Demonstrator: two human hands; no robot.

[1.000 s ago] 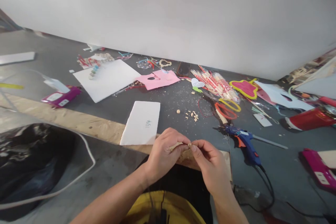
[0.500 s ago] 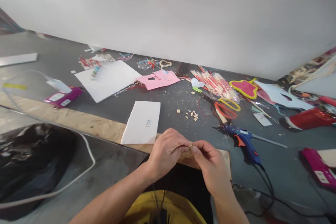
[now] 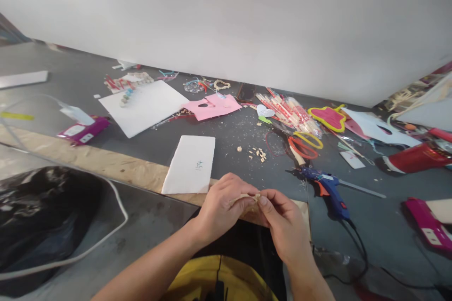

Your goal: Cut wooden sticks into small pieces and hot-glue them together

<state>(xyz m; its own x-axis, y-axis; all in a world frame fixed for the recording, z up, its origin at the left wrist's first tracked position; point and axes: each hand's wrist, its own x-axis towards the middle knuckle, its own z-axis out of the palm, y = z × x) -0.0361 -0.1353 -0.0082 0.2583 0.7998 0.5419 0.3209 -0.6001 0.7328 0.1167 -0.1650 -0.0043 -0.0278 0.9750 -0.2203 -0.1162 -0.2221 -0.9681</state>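
Note:
My left hand (image 3: 223, 209) is closed round a thin, pale wood-coloured piece (image 3: 243, 197), mostly covered by the fingers. Thumb and forefinger of my right hand (image 3: 285, 220) pinch at the piece's right end, and the fingertips of both hands nearly meet there. Both hands hover over the wooden front edge of the table. Small cut wooden bits (image 3: 259, 154) lie on the dark tabletop beyond my hands. Left of them is a white card (image 3: 190, 164) with handwriting on it. A blue glue gun (image 3: 330, 188) rests to the right of my right hand.
Scissors with red and yellow handles (image 3: 304, 148) and a bundle of wrapped sticks (image 3: 291, 113) lie farther back. Pink paper (image 3: 215, 106) and a white sheet (image 3: 144, 106) are at the back left. A red can (image 3: 420, 156) lies at right. Purple power strips (image 3: 84, 131) sit at both sides.
The hands stay almost in place, with the pale piece showing slightly more between the fingertips. The view has shifted very slightly.

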